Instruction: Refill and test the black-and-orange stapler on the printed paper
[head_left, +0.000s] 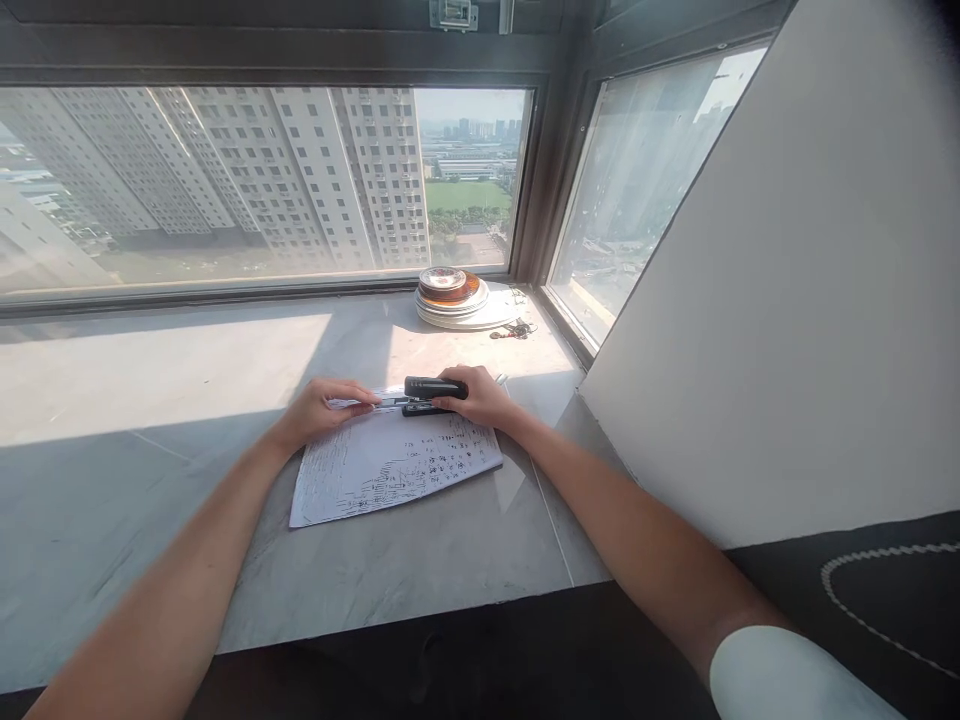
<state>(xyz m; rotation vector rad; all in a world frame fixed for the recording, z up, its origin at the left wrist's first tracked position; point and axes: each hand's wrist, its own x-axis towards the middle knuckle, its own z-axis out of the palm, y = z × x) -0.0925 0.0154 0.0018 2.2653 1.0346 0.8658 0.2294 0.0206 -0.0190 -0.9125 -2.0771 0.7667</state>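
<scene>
My right hand (474,394) is wrapped around the back end of a black stapler (429,388), held over the sheets. A narrow metal strip (391,402) juts out of the stapler's left side, between its upper and lower arms. At the strip's left end, the thumb and fingers of my left hand (334,408) are pinched together; whether staples are there is too small to tell. Beneath both hands lie paper sheets (390,465) covered in dark handwriting, turned at a slight slant on the sill.
A stack of plates (454,312) stands by the window corner, with a small bunch of keys (514,329) in front. The grey stone sill (405,560) ends at a front edge near me. A white slanted wall (795,330) closes off the right side.
</scene>
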